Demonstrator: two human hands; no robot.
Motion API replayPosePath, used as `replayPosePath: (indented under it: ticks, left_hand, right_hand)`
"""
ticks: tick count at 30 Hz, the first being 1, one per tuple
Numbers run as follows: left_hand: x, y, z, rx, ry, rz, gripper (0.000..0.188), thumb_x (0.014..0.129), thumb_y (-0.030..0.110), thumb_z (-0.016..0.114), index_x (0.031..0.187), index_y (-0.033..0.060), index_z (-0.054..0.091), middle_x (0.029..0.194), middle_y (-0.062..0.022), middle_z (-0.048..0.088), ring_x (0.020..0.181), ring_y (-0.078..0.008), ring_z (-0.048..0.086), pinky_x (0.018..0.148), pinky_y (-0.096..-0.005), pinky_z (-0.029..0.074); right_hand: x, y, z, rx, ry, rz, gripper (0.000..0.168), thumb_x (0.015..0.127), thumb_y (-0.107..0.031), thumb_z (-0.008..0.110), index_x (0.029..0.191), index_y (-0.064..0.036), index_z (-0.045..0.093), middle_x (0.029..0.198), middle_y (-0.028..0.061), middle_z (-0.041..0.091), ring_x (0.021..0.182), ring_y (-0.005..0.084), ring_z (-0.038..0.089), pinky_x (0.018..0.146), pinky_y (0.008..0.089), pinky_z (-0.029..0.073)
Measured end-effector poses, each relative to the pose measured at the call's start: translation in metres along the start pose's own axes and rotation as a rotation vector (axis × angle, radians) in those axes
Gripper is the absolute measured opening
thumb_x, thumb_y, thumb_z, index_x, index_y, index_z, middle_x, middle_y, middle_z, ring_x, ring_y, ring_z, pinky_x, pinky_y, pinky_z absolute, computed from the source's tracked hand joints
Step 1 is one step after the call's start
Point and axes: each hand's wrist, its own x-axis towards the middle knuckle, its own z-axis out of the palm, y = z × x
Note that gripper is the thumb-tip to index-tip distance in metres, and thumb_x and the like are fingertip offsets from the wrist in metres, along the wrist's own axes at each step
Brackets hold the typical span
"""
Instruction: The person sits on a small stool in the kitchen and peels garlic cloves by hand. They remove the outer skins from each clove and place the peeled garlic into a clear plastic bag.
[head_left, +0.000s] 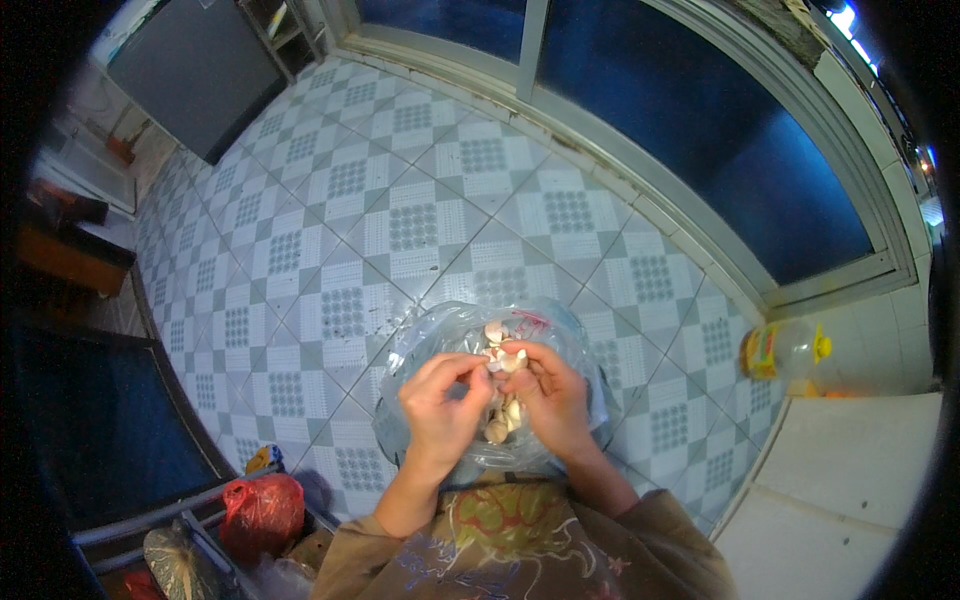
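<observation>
Between my two hands is a cluster of garlic cloves (512, 361), partly hidden by my fingers. My right hand (551, 401) grips it between thumb and fingers. From the other side, the thumb and forefinger of my left hand (442, 405) pinch its edge. Under both hands a clear plastic bag (551, 442) lies spread wide, with red print on its far side. Inside it are pale loose garlic cloves (513, 415), a browner rounded piece (496, 431) near me, and more garlic (495, 331) beyond my fingertips.
Patterned floor tiles (412, 227) spread ahead. To the right, a yellow-capped plastic bottle (784, 351) stands by a white cabinet (840, 457). At lower left, a rack holds a red plastic bag (262, 514) and a striped green squash (176, 562). Sliding windows (690, 127) line the far right.
</observation>
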Motion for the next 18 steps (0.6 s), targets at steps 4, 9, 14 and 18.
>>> replayPosePath:
  ticks: [4,9,14,18]
  left_hand:
    - [-0.001,-0.002,-0.004,0.006,-0.009,-0.055,0.008,0.072,-0.004,0.064,0.08,-0.0022,0.066,0.074,-0.0085,0.065,0.065,-0.0128,0.061,0.059,-0.0235,0.049]
    - [0.0,-0.013,-0.015,0.147,-0.049,-0.191,0.007,0.073,-0.002,0.064,0.08,-0.0028,0.066,0.075,-0.0082,0.064,0.066,-0.0118,0.061,0.059,-0.0235,0.049]
    - [0.003,-0.011,-0.016,0.267,-0.275,-0.214,0.012,0.073,0.003,0.069,0.083,-0.003,0.066,0.081,-0.0101,0.065,0.072,-0.017,0.063,0.064,-0.0255,0.049]
    - [0.003,0.001,-0.004,0.062,-0.21,-0.055,0.015,0.074,0.002,0.069,0.088,-0.0026,0.067,0.087,-0.0115,0.065,0.078,-0.0185,0.063,0.067,-0.0264,0.049]
  right_hand:
    - [0.0,-0.006,-0.003,0.048,0.014,0.083,0.025,0.093,-0.008,0.046,0.116,-0.001,0.051,0.105,0.008,0.058,0.085,0.0132,0.06,0.074,0.0245,0.049]
    - [0.0,-0.003,-0.017,0.128,0.027,0.094,0.027,0.093,-0.007,0.044,0.118,-0.001,0.051,0.108,0.0082,0.056,0.081,0.0115,0.059,0.072,0.0234,0.048]
    - [0.002,-0.004,-0.012,-0.048,-0.038,0.02,0.033,0.091,-0.003,0.045,0.124,-0.003,0.05,0.108,0.0069,0.051,0.08,0.01,0.058,0.071,0.021,0.047]
    - [0.002,-0.002,-0.009,-0.04,-0.058,-0.035,0.035,0.09,-0.001,0.047,0.125,-0.002,0.05,0.107,0.0059,0.048,0.083,0.0098,0.055,0.073,0.021,0.047]
